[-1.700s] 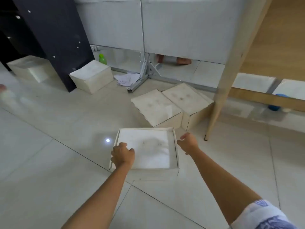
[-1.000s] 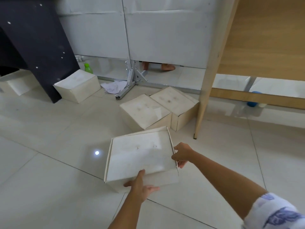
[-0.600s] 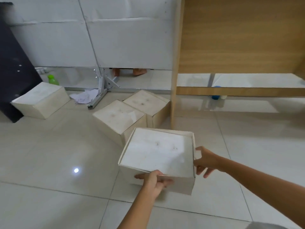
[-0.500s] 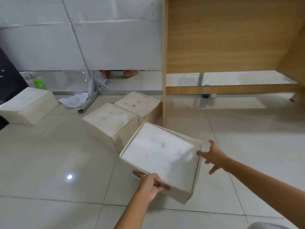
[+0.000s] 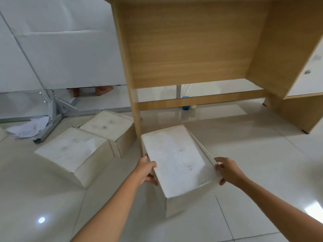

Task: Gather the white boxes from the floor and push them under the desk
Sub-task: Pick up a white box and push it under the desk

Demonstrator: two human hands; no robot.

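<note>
A white box [image 5: 176, 158] sits on the tiled floor right in front of the wooden desk [image 5: 188, 46], its far end next to the desk's left leg [image 5: 136, 119]. My left hand [image 5: 146, 170] grips its left edge, and my right hand [image 5: 227, 171] grips its right edge. Two more white boxes lie to the left of that leg: one nearer [image 5: 73, 152] and one farther [image 5: 108, 126], touching each other.
The desk opening has a low wooden crossbar [image 5: 201, 101] at the back, with a blue object [image 5: 185, 103] behind it. A metal stand [image 5: 52, 112] and crumpled paper [image 5: 28, 128] lie left. Someone's bare feet [image 5: 103, 89] show beyond a white partition.
The box has moved rightward and forward across the floor to the desk opening and now sits level. My right hand, which had come off it, grips its right edge again.
</note>
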